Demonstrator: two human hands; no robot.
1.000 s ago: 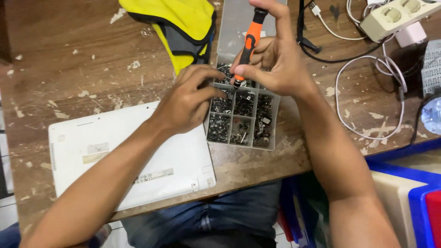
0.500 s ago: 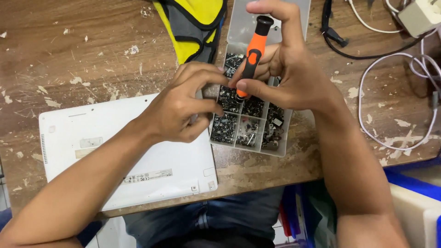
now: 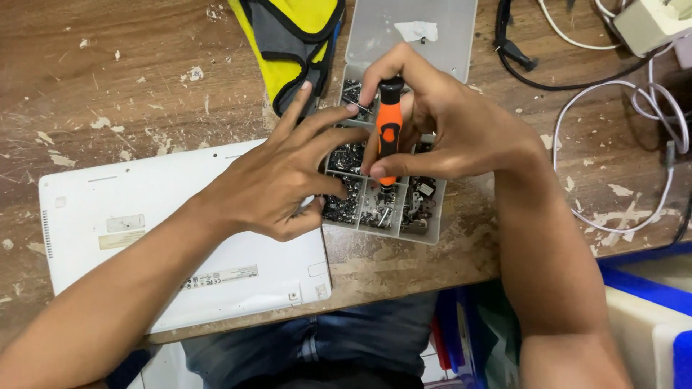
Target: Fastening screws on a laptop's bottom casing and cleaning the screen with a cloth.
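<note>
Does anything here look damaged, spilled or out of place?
Yes: the wooden table is badly worn, with white flakes and scrapes scattered across it. The white laptop lies underside up and overhangs the near edge.

Soft, even light falls from above across the scarred wooden worktop [image 3: 108, 65], bright enough to show each paint fleck, and leaves only faint, short shadows under the left hand [image 3: 277, 180] and the right hand [image 3: 447, 130]. A mild sheen sits on the white laptop [image 3: 166, 230] without burning out, and the orange screwdriver [image 3: 388, 137] stays crisp. Focus holds at the centre; the blue bins [image 3: 649, 288] at the lower right edge go soft.
</note>
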